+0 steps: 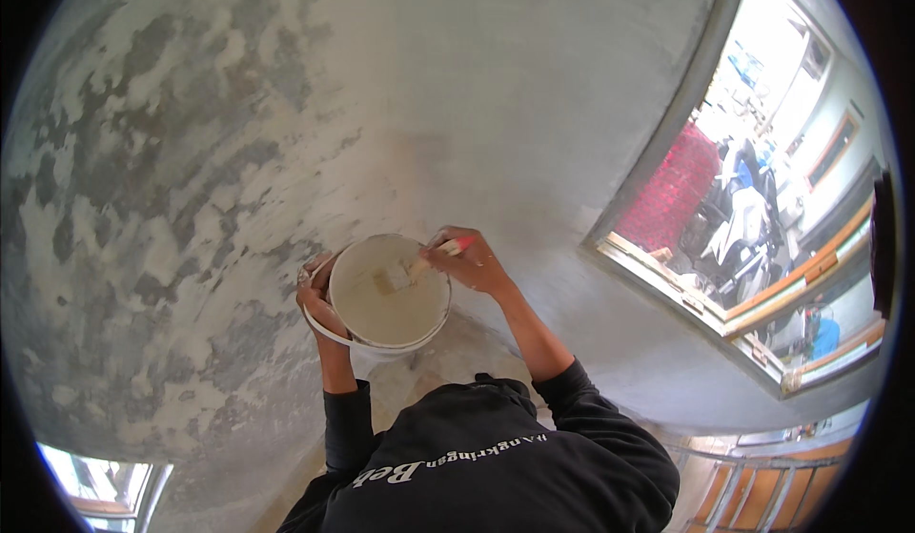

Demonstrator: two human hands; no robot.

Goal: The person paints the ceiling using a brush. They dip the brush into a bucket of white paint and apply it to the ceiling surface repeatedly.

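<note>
My left hand (317, 301) grips the rim and wire handle of a white bucket (431, 328) at its left side and holds it up in front of my chest. The bucket holds pale cream paint (376, 309). My right hand (472, 259) is closed on a paintbrush (412, 270) with a reddish handle. Its bristle end dips into the paint near the bucket's far rim. Both forearms wear dark sleeves.
A grey plastered wall (381, 85) with patchy pale paint on its left part fills the view. A window opening (753, 209) with a wooden frame lies at the right. A second window (95, 485) shows at lower left, and orange railings (762, 495) at lower right.
</note>
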